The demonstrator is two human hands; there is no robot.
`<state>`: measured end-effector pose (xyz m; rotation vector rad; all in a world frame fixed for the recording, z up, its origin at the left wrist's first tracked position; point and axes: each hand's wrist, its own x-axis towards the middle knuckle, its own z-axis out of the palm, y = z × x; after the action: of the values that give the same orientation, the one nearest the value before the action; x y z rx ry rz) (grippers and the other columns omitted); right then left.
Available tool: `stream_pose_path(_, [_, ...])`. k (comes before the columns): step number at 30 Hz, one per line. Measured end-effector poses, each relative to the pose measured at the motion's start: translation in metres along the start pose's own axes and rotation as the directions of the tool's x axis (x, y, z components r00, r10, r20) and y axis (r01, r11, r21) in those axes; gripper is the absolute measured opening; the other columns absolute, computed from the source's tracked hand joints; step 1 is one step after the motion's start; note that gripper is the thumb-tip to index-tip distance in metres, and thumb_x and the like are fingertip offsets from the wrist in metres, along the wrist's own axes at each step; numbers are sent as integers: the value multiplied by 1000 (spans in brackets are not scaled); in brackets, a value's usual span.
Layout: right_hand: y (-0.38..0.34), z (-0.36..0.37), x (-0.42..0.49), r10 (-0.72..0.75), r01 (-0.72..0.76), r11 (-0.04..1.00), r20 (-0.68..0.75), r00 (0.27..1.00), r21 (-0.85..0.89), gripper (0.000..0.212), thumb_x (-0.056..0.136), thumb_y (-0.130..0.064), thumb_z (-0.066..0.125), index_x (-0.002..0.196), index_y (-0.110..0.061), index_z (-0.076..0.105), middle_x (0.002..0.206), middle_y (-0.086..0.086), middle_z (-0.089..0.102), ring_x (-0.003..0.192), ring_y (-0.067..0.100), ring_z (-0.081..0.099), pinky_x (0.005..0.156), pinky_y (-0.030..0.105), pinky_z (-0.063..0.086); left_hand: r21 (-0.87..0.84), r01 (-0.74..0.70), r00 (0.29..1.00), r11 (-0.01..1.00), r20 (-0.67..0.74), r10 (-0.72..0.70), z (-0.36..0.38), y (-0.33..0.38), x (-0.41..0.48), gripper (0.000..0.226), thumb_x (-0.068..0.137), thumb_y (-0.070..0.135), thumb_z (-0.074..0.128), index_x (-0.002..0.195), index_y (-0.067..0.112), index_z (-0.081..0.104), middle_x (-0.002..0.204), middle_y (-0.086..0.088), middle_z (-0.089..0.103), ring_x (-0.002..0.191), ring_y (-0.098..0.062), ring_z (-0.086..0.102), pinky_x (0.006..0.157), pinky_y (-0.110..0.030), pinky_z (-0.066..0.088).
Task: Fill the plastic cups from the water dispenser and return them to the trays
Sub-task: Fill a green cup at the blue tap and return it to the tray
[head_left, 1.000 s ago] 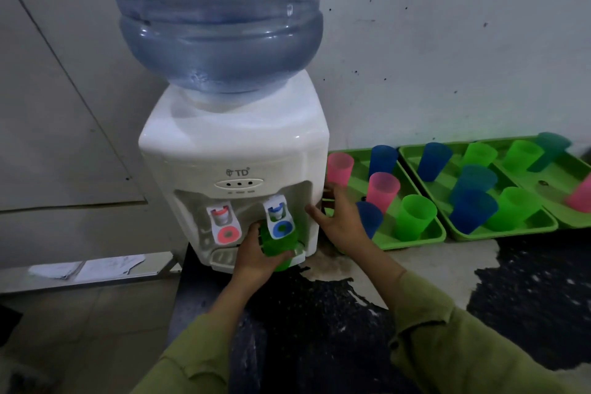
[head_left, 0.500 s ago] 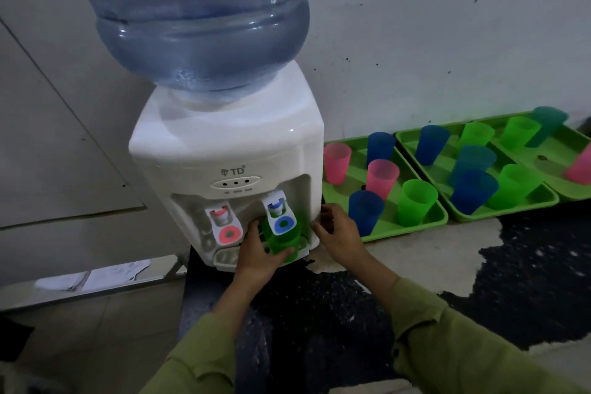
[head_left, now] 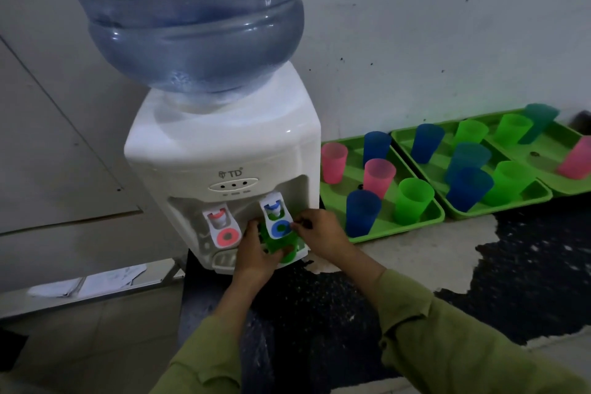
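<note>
Head view. Shows white water dispenser [head_left: 224,144] at centre frame, blue bottle [head_left: 192,16] on top, backed by a pale, speckled wall [head_left: 447,25]. Grips green cup [head_left: 283,249] under the blue tap [head_left: 276,217] with left hand [head_left: 256,253], fingers curled round its side, at lower centre. Pinches the tap's right edge with right hand [head_left: 323,235], fingertips bunched together. Rests dispenser on dark speckled counter [head_left: 319,313] with pale worn patches. Keeps pink, blue and green plastic cups [head_left: 363,217] upright in green trays [head_left: 399,232] at right of frame, nearest tray just beside the dispenser. Shows tiled floor [head_left: 80,345] and papers [head_left: 83,285] on a ledge, lower left.
</note>
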<state>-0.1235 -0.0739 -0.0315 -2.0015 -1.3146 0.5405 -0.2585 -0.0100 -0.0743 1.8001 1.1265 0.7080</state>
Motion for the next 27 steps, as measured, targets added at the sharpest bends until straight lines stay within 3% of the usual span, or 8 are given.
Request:
stream_pose_path(2, [-2, -5, -6, -11, 10, 1000, 49, 999, 26, 14, 88, -24, 60, 79, -14, 66, 65, 2, 59, 60, 13, 50, 50, 20, 30, -18, -8, 1000, 1000, 7, 8, -1, 1, -1, 59, 63, 9, 84, 108, 13, 47, 102, 1, 62, 81, -3, 59, 64, -9, 45])
stream_pose_path(6, [-17, -22, -20, -22, 9, 995, 131, 991, 100, 29, 87, -18, 58, 60, -22, 47, 55, -6, 43, 53, 4, 39, 45, 11, 30, -61, -8, 1000, 998, -7, 7, -1, 3, -2, 60, 63, 4, 83, 111, 9, 48, 108, -4, 62, 91, -16, 61, 76, -23, 51])
stream_pose_path(9, [-33, -39, -25, -6, -36, 971, 175, 985, 237, 25, 87, -16, 57, 63, -13, 51, 54, -4, 42, 51, 6, 38, 50, 21, 31, -73, -34, 999, 997, -23, 33, -1, 4, -3, 60, 60, 0, 84, 106, 11, 46, 107, -2, 59, 91, -15, 57, 70, -4, 43])
stream_pose_path(14, [-49, -64, -18, -12, -30, 979, 199, 980, 203, 30, 91, -16, 50, 82, 11, 59, 57, 7, 44, 49, 12, 39, 47, 24, 31, 53, -57, 998, 997, 5, 56, -3, 2, 1, 72, 61, 15, 86, 120, 7, 44, 120, -9, 59, 107, -24, 57, 89, -34, 46])
stream_pose_path(17, [-49, -66, -12, -69, 71, 996, -43, 997, 48, 22, 93, -18, 48, 79, -4, 58, 62, -1, 51, 54, 12, 46, 51, 24, 35, 110, -80, 997, 991, 24, 77, -3, 1, 3, 77, 63, 20, 86, 125, 7, 42, 125, -11, 57, 113, -26, 55, 94, -34, 44])
stream_pose_path(21, [-56, -74, -3, -217, 277, 961, -564, 797, 22, 13, 90, -20, 56, 98, -11, 51, 90, -2, 51, 79, 13, 52, 68, 16, 40, 122, -69, 997, 990, 29, 66, -3, -1, 4, 76, 63, 21, 85, 123, 6, 41, 125, -12, 56, 114, -27, 54, 92, -30, 42])
stream_pose_path(23, [-57, -79, 8, -310, 327, 942, -580, 753, -78, 33, 90, -20, 55, 120, -8, 50, 115, 12, 47, 103, 23, 48, 86, 26, 39, 127, -67, 998, 990, 23, 64, -2, -1, 5, 75, 64, 20, 85, 123, 6, 41, 126, -12, 55, 115, -27, 54, 93, -31, 42])
stream_pose_path(27, [-53, -83, 20, -437, 458, 887, -421, 795, -57, 47, 97, -24, 40, 143, -17, 32, 149, 9, 30, 136, 12, 24, 110, 16, 17, 162, -37, 999, 986, 5, 37, -1, -3, 6, 78, 63, 27, 85, 124, 9, 39, 127, -9, 55, 116, -25, 53, 93, -27, 41])
